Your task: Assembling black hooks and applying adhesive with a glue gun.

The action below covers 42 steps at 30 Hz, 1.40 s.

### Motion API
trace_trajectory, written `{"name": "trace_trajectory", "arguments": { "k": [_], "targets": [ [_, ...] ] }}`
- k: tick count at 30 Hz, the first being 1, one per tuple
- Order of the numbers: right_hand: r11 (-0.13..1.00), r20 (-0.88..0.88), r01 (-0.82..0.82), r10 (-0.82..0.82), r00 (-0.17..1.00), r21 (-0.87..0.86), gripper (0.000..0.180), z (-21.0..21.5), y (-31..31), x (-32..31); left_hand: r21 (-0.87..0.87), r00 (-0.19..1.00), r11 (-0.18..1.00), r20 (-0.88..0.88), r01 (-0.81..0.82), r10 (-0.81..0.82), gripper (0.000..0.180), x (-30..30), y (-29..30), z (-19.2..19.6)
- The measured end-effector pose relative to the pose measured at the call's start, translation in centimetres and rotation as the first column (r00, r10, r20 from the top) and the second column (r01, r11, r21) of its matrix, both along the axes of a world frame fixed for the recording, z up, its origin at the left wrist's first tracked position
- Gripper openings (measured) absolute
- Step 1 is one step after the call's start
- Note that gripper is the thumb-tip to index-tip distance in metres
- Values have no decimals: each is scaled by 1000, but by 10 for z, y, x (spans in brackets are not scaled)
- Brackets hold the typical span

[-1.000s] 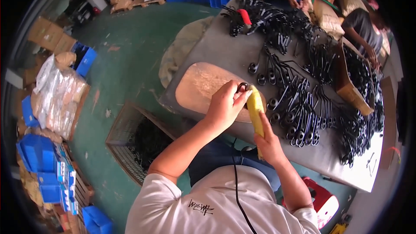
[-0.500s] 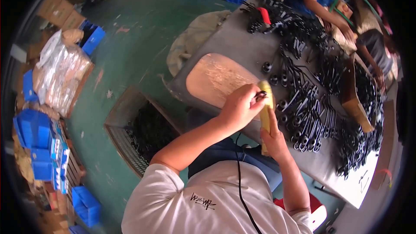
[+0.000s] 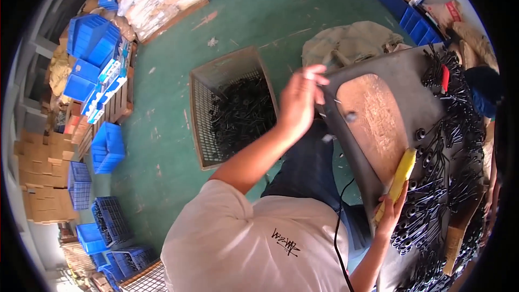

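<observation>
My left hand (image 3: 299, 100) is raised between the crate and the table's near corner, its fingers apart and slightly blurred; a white patch shows on one finger. No part shows in it. In my right hand (image 3: 390, 216) is a long yellow bar-shaped thing (image 3: 403, 176), held upright and tilted at the table's edge; its exact kind I cannot make out. Beside it lies a tan wooden board (image 3: 373, 113) with a worn, rough surface. A small blurred dark piece (image 3: 351, 116) shows over the board. Many black metal rods with ringed ends (image 3: 411, 238) cover the table's right side.
On the floor, a plastic crate (image 3: 197, 124) holds black parts. A beige sack (image 3: 346, 40) lies beyond the grey table (image 3: 416, 81). A red piece (image 3: 445, 78) rests among the rods. Another person (image 3: 481, 92) is at the far right. Blue bins (image 3: 107, 148) stand left.
My view has swung left toward the crate. My left hand has left the yellow bar, moved toward the crate and opened, letting go of a small dark part. My right hand still grips the bar.
</observation>
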State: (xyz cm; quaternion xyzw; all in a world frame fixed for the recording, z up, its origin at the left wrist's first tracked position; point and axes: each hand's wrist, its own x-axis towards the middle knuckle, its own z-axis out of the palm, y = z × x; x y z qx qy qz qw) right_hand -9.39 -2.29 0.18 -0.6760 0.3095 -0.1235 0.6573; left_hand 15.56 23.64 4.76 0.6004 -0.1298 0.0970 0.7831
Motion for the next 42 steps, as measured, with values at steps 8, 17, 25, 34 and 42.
{"name": "trace_trajectory", "arguments": {
  "k": [8,17,25,34,42],
  "targets": [
    [998,31,-5,7,1000,-70,73,-26,-17,-8,685,967,707,-12,-178,256,36,49,137,-59],
    [978,-127,-99,76,989,-185,77,2,-5,-3,739,909,673,251,42,-333,42,3,-76,-26],
    [967,-181,-120,79,980,-223,74,1,0,4,833,563,399,132,384,-816,36,-85,-311,-36],
    [956,-122,-117,87,989,-269,74,-4,-2,1,153,301,260,-464,954,-833,36,-97,-338,-19],
    [994,-37,-70,68,997,-78,70,9,1,-10,-78,346,388,-320,918,-882,44,-52,-231,65]
  ]
}}
